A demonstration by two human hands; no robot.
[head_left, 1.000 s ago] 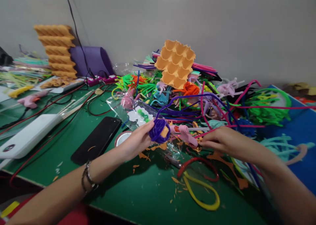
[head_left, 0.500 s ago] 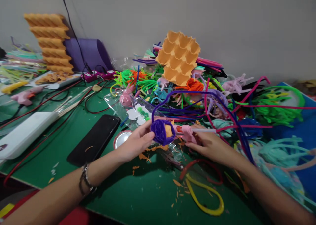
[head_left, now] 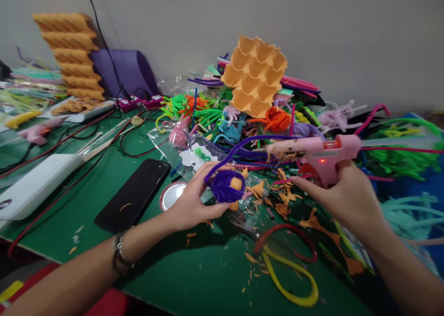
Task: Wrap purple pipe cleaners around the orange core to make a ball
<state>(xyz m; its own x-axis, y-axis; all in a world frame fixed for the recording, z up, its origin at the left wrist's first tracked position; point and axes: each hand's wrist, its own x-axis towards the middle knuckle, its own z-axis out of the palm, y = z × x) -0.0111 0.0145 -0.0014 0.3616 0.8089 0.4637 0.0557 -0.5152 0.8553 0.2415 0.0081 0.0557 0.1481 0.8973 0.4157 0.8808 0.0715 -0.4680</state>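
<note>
My left hand (head_left: 192, 204) grips a small ball wound in purple pipe cleaner (head_left: 225, 186), with an orange core showing and a long purple tail curving up and to the right. My right hand (head_left: 342, 197) holds a pink hot glue gun (head_left: 312, 152) lifted above the table, its nozzle pointing left toward the ball and its red light on. The nozzle stays a short way above and to the right of the ball. Orange foam scraps (head_left: 282, 197) lie on the green mat between my hands.
A black phone (head_left: 134, 194) and a white power bank (head_left: 36, 186) lie at left. A round tin lid (head_left: 170, 195) sits by my left hand. A heap of coloured pipe cleaners (head_left: 391, 154) and an orange foam honeycomb (head_left: 255, 79) fill the back. Red and yellow loops (head_left: 289, 270) lie in front.
My right hand has taken the pink glue gun off the table and lifted it up and to the right. The left hand keeps the purple ball in nearly the same place.
</note>
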